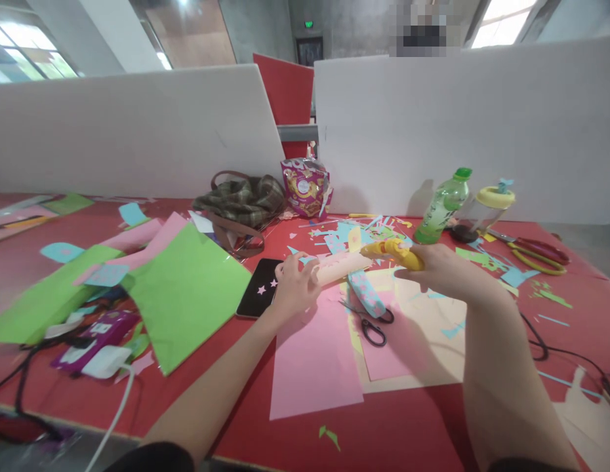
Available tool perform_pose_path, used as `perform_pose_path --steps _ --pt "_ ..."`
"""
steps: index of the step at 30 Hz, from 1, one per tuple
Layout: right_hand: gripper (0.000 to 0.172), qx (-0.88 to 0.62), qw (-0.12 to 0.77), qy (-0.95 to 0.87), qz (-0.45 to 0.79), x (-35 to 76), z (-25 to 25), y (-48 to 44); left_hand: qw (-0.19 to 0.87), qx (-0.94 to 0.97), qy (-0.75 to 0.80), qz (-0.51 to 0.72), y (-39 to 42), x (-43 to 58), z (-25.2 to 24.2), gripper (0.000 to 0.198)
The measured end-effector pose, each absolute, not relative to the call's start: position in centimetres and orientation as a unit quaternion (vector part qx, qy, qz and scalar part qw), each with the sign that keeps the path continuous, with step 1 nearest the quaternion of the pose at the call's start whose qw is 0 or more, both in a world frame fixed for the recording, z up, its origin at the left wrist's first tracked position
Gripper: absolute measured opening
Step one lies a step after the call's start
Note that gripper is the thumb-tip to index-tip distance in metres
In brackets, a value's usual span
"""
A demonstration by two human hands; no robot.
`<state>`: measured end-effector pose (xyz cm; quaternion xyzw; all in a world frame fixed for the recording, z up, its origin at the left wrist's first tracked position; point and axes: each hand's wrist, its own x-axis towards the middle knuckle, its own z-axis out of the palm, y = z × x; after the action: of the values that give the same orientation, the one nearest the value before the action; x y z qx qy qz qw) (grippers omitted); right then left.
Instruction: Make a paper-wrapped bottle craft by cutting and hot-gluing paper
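Note:
My left hand (pixel 298 282) is closed around the near end of a pale pink paper roll (pixel 343 265), which slants up to the right. In my right hand (pixel 445 270) is a yellow glue gun (pixel 394 252). Its nose points left, close to the far end of the roll; whether they touch I cannot tell. Below the roll lies a blue strip with pink spots (pixel 366 295), partly over black-handled scissors (pixel 374 328). Pink paper (pixel 317 373) and a cream sheet (pixel 433 328) lie under these. A dark phone (pixel 253 292) with small pink stars on it sits beside my left hand.
Green paper (pixel 187 295) lies at left, near a white charger (pixel 105 362) and cables. A plaid bag (pixel 250 200), a purple snack bag (pixel 306 189), a green bottle (pixel 443 206) and a yellow-lidded cup (pixel 489 206) stand along the white panel. Red-handled pliers (pixel 538 250) lie at right.

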<state>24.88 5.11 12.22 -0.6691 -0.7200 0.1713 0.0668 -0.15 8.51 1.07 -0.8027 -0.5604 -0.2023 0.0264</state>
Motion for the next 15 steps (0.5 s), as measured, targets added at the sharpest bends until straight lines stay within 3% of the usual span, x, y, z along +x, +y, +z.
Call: perform_pose_path --steps 7,15 --pt "0.02 -0.7 0.079 -0.693 0.155 25.9 12.9 4.5 -0.074 -0.816 -0.563 -0.106 10.1 -0.9 1.4 0.056" --pt "0.018 -0.708 0.084 -0.681 0.169 26.1 13.4 3.9 -0.066 -0.804 -0.587 -0.063 10.7 -1.1 1.2 0.014"
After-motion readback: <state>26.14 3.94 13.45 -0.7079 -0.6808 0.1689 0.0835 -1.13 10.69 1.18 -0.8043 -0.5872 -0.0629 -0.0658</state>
